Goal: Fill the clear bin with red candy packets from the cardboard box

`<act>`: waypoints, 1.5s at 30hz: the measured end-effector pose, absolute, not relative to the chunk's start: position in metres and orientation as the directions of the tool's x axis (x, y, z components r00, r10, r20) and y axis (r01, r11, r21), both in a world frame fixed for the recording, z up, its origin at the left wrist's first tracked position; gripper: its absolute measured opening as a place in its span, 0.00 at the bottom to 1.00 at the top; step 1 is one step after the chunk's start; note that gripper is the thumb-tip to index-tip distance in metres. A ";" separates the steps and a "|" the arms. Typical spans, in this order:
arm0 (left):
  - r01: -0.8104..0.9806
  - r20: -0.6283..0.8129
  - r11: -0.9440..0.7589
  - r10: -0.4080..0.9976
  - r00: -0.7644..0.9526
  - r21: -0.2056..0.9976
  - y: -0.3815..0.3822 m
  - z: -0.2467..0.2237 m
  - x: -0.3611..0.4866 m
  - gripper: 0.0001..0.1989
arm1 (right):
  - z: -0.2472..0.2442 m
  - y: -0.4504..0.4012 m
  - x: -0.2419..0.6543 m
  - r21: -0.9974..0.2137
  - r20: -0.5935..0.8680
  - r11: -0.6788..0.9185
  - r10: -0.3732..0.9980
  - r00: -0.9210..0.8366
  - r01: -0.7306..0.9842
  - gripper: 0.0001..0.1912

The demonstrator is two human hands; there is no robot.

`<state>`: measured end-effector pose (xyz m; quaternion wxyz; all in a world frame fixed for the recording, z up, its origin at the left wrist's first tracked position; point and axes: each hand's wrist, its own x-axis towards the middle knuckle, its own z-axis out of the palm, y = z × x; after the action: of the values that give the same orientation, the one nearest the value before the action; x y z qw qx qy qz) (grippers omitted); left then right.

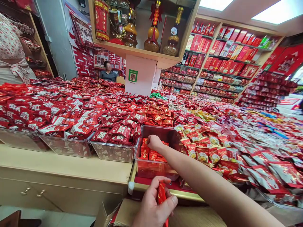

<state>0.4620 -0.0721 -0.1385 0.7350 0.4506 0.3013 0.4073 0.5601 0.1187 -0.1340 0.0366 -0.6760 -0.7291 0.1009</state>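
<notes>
My left hand (155, 203) is low in the view, in front of the counter edge, its fingers and thumb closed round a red candy packet (161, 193). My right hand (155, 143) reaches into a clear plastic bin (153, 166), over small red packets with gold characters (145, 153). Its fingers are curled and point away from me, so anything they hold is hidden. The right forearm crosses the bin's right side.
Bins of wrapped sweets line the counter (71, 162) on the left, with heaps of packets behind and to the right. An open cardboard box (130, 211) sits below. Overhead hangs a display cabinet (142, 52). People are at the far left and back.
</notes>
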 end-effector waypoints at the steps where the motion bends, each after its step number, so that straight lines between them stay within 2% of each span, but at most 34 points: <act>1: -0.321 -0.074 0.260 0.868 0.492 0.911 -0.072 -0.139 0.462 0.17 | -0.134 0.120 0.560 -0.187 -0.080 0.075 0.993 -0.092 0.979 0.08; 5: -0.323 -0.072 0.256 0.870 0.487 0.911 -0.072 -0.139 0.463 0.19 | -0.136 0.122 0.559 -0.181 -0.056 0.096 0.993 -0.108 0.979 0.09; 10: -0.382 -0.074 0.262 0.894 0.441 0.886 -0.069 -0.144 0.466 0.28 | -0.139 0.119 0.560 -0.244 0.007 0.083 0.996 -0.083 0.966 0.07; 13: -0.460 -0.107 0.273 0.929 0.354 0.845 -0.066 -0.150 0.465 0.26 | -0.125 0.116 0.560 -0.302 0.101 0.094 0.993 -0.066 0.949 0.04; 17: -0.592 -0.192 0.380 0.914 0.357 0.711 -0.064 -0.152 0.462 0.20 | -0.083 0.085 0.562 -0.372 0.282 0.219 0.953 -0.115 0.902 0.04; 20: -0.653 -0.166 0.286 0.956 0.241 0.701 -0.066 -0.147 0.463 0.22 | -0.063 0.027 0.570 -0.444 0.380 0.336 0.910 -0.166 0.830 0.04; 21: -0.669 -0.141 0.234 0.971 0.192 0.705 -0.066 -0.145 0.464 0.23 | -0.063 0.005 0.574 -0.515 0.416 0.375 0.896 -0.158 0.771 0.04; 23: -0.684 -0.074 0.145 0.988 0.133 0.715 -0.067 -0.141 0.467 0.25 | -0.071 -0.036 0.582 -0.683 0.363 0.324 0.928 -0.080 0.654 0.07; 25: -0.646 -0.009 0.118 0.985 0.170 0.754 -0.067 -0.138 0.468 0.25 | -0.086 -0.067 0.590 -0.878 0.199 0.200 0.979 -0.048 0.436 0.10; 27: -0.571 -0.003 0.141 0.972 0.235 0.809 -0.067 -0.136 0.469 0.25 | -0.102 -0.082 0.595 -0.978 0.026 0.039 0.998 -0.062 0.203 0.14; 30: -0.504 -0.029 0.179 0.956 0.291 0.845 -0.068 -0.133 0.469 0.21 | -0.116 -0.084 0.600 -0.997 -0.083 -0.083 0.996 -0.029 -0.005 0.18; 34: -0.451 -0.002 0.185 0.927 0.375 0.873 -0.069 -0.132 0.469 0.20 | -0.118 -0.081 0.606 -0.995 -0.039 -0.033 0.997 0.067 -0.094 0.19; 37: -0.402 0.019 0.135 0.934 0.356 0.906 -0.068 -0.133 0.470 0.20 | -0.118 -0.084 0.608 -0.988 -0.014 -0.003 0.998 0.066 -0.152 0.18; 40: -0.416 0.015 0.116 0.955 0.298 0.902 -0.069 -0.132 0.472 0.18 | -0.124 -0.088 0.608 -0.983 0.020 0.020 1.000 0.003 -0.183 0.16; 45: -0.438 0.024 0.083 0.972 0.233 0.895 -0.072 -0.132 0.476 0.19 | -0.130 -0.096 0.602 -0.992 0.016 0.011 0.999 -0.038 -0.127 0.14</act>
<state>0.4758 -0.0718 -0.1317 0.6636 0.4199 0.3179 0.5312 0.6019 -0.0958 -0.1303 0.5243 -0.4540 -0.4802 0.5371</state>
